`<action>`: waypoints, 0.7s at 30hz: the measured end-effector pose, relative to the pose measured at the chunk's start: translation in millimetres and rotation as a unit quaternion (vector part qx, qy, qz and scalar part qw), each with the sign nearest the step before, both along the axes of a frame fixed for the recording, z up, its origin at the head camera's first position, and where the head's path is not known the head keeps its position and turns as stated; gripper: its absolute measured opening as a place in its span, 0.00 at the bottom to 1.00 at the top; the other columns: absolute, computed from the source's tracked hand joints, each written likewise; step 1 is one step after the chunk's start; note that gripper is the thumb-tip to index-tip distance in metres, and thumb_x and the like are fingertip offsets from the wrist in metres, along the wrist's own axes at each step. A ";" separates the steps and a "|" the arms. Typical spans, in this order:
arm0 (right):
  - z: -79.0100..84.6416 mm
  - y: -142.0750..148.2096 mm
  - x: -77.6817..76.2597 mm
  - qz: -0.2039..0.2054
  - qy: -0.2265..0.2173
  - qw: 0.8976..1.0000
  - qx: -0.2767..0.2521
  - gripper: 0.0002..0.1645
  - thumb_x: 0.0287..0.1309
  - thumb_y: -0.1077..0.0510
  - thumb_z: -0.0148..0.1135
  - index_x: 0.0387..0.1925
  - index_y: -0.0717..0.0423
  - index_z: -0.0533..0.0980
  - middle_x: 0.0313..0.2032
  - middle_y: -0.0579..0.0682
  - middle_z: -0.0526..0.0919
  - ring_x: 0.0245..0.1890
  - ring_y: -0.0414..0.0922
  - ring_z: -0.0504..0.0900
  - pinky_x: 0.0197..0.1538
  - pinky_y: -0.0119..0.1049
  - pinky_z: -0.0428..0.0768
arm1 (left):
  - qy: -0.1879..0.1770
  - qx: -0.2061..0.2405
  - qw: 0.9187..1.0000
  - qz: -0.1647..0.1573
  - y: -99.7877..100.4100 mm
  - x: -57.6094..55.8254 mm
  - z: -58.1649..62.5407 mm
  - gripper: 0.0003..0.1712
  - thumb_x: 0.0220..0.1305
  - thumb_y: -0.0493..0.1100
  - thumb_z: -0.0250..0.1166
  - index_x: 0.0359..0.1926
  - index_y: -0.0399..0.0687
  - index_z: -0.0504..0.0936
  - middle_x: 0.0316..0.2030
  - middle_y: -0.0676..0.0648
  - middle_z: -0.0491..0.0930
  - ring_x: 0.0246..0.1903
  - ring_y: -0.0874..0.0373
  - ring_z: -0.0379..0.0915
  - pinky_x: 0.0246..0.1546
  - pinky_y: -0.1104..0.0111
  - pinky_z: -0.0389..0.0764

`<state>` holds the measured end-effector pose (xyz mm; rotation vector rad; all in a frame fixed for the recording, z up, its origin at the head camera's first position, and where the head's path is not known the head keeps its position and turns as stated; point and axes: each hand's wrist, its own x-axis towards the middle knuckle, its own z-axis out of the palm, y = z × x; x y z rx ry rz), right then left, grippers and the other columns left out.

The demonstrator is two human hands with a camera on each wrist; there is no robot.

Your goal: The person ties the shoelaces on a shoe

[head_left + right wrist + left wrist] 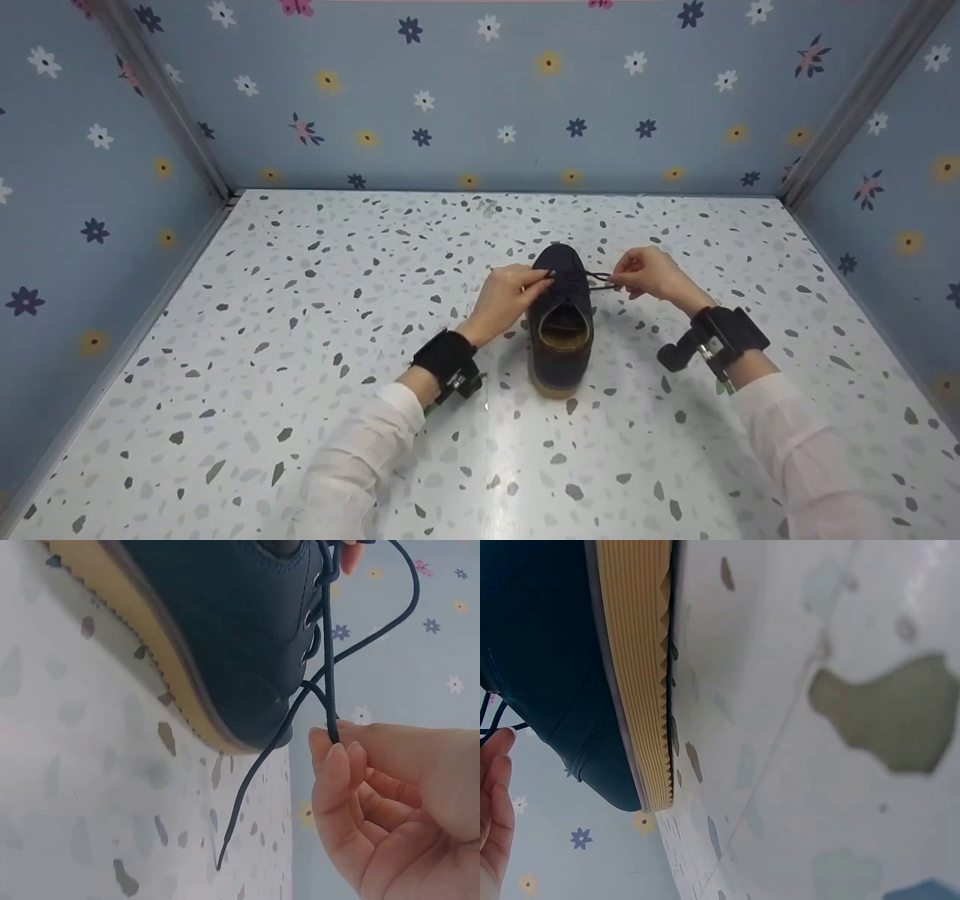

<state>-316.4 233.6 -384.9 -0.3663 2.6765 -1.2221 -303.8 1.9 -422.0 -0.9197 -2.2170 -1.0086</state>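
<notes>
A dark navy lace-up shoe (562,369) with a ridged tan sole stands upright, its toe pointing away. At the left of its lacing, my left hand (504,298) pinches a dark shoelace (493,718); part of these fingers (496,780) shows at the edge of the left wrist view. Out to the right of the shoe, my right hand (651,273) grips a doubled stretch of shoelace (328,652) between thumb and fingertips, drawn taut from the eyelets. One loose lace end (238,802) hangs beside the toe in the right wrist view.
The shoe is on a white speckled tabletop (300,337). Blue flowered panels (487,90) rise behind it and on both sides, joined by grey metal corner posts (161,97). A black strapped camera sits on each wrist.
</notes>
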 end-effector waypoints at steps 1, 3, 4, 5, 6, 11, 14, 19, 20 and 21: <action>-0.8 2.3 0.6 -0.003 -0.003 1.000 -0.002 0.14 0.34 0.58 0.55 0.22 0.66 0.67 0.20 0.58 0.72 0.17 0.51 0.70 0.18 0.34 0.69 | -0.002 -0.001 1.000 0.000 0.1 -0.2 -0.1 0.10 0.43 0.46 0.53 0.29 0.50 0.74 0.18 0.58 0.69 0.16 0.72 0.59 0.17 0.83 0.60; -2.7 6.8 1.4 -0.009 -0.013 1.000 -0.003 0.14 0.35 0.58 0.54 0.23 0.66 0.67 0.20 0.58 0.72 0.18 0.52 0.70 0.18 0.34 0.69 | -0.006 -0.002 1.000 -0.001 0.1 -0.2 -0.3 0.11 0.43 0.46 0.52 0.30 0.50 0.74 0.19 0.58 0.69 0.17 0.72 0.60 0.17 0.83 0.60; -3.9 9.1 1.5 -0.013 -0.016 1.000 -0.001 0.13 0.35 0.58 0.54 0.23 0.66 0.67 0.20 0.58 0.72 0.18 0.52 0.70 0.18 0.34 0.69 | -0.007 -0.003 1.000 0.000 0.1 -0.2 -0.3 0.11 0.43 0.47 0.52 0.30 0.51 0.74 0.19 0.58 0.69 0.17 0.72 0.60 0.17 0.83 0.60; -5.2 11.4 1.5 -0.016 -0.019 1.000 0.002 0.13 0.35 0.58 0.54 0.23 0.65 0.67 0.20 0.58 0.72 0.18 0.51 0.70 0.18 0.34 0.69 | -0.010 -0.003 1.000 -0.001 0.0 -0.1 -0.3 0.11 0.43 0.47 0.52 0.30 0.51 0.74 0.19 0.58 0.69 0.17 0.72 0.60 0.17 0.83 0.61; -6.5 13.6 1.6 -0.020 -0.022 1.000 0.004 0.13 0.35 0.58 0.54 0.23 0.65 0.67 0.20 0.58 0.72 0.18 0.51 0.70 0.18 0.34 0.69 | -0.012 -0.002 1.000 -0.002 -0.2 0.0 -0.4 0.11 0.43 0.47 0.52 0.30 0.51 0.74 0.19 0.58 0.69 0.17 0.72 0.60 0.17 0.83 0.61; -12.8 24.3 2.2 -0.031 -0.024 0.999 0.027 0.14 0.35 0.57 0.54 0.22 0.65 0.66 0.20 0.57 0.72 0.16 0.46 0.70 0.19 0.35 0.69 | -0.021 0.004 1.000 -0.007 -0.5 -0.3 -1.7 0.11 0.43 0.48 0.51 0.30 0.52 0.74 0.19 0.59 0.69 0.16 0.73 0.60 0.17 0.83 0.61; -15.9 28.9 2.5 -0.040 -0.026 0.998 0.032 0.13 0.35 0.57 0.54 0.22 0.65 0.66 0.20 0.57 0.72 0.17 0.47 0.70 0.19 0.34 0.69 | -0.020 0.007 1.000 -0.010 -0.7 -0.1 -1.7 0.11 0.43 0.48 0.51 0.30 0.51 0.74 0.20 0.58 0.70 0.17 0.73 0.60 0.18 0.83 0.61; -19.6 29.8 4.3 -0.055 -0.041 0.997 0.030 0.14 0.35 0.57 0.54 0.23 0.64 0.66 0.21 0.57 0.72 0.19 0.51 0.70 0.19 0.34 0.69 | -0.016 0.010 1.000 -0.018 0.1 -1.1 -2.4 0.11 0.44 0.47 0.52 0.29 0.50 0.74 0.22 0.58 0.71 0.19 0.74 0.61 0.20 0.84 0.61; -20.2 28.6 4.7 -0.056 -0.046 0.997 0.030 0.15 0.35 0.57 0.54 0.25 0.64 0.65 0.21 0.57 0.72 0.20 0.51 0.70 0.19 0.34 0.69 | -0.016 0.011 1.000 -0.020 0.1 -1.5 -2.7 0.10 0.44 0.46 0.52 0.29 0.50 0.74 0.21 0.58 0.71 0.18 0.74 0.61 0.19 0.83 0.61; -20.6 26.9 5.2 -0.055 -0.048 0.997 0.033 0.16 0.35 0.57 0.54 0.26 0.64 0.63 0.21 0.56 0.72 0.20 0.51 0.70 0.19 0.34 0.69 | -0.016 0.012 1.000 -0.021 0.0 -1.7 -2.8 0.10 0.44 0.46 0.52 0.29 0.50 0.74 0.21 0.58 0.70 0.18 0.74 0.61 0.19 0.83 0.61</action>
